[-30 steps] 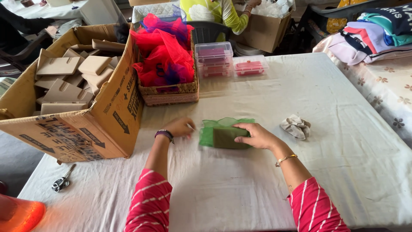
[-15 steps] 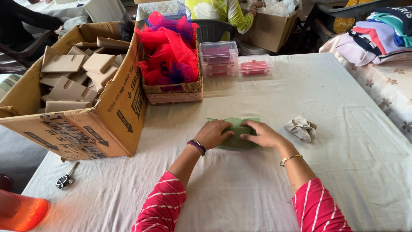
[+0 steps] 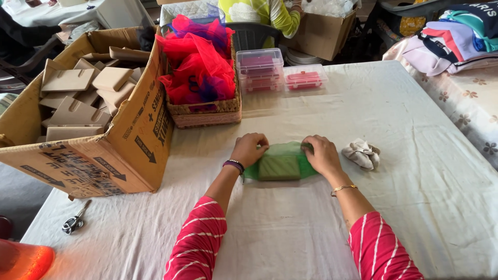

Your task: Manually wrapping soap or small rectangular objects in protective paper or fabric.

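Green net-wrapped block point(image 3: 280, 166) on white table point(image 3: 394, 119), between both hands, left hand point(image 3: 250, 149) and right hand point(image 3: 320, 154) pinching its net ends

The table carries one green net-wrapped block point(image 3: 280, 165), one crumpled cream cloth point(image 3: 361, 154), one wicker basket point(image 3: 206, 111) of red net, one pair of scissors point(image 3: 74, 222) and one cardboard box point(image 3: 132, 150). Clear lidded containers: three stacked point(image 3: 259, 70), one apart point(image 3: 306, 78).

Two hands press a green mesh-wrapped block point(image 3: 280, 167) on a white-clothed table point(image 3: 404, 119): left hand point(image 3: 250, 149) at its left end, right hand point(image 3: 320, 154) at its right. A crumpled cloth point(image 3: 361, 153) lies near the right hand.
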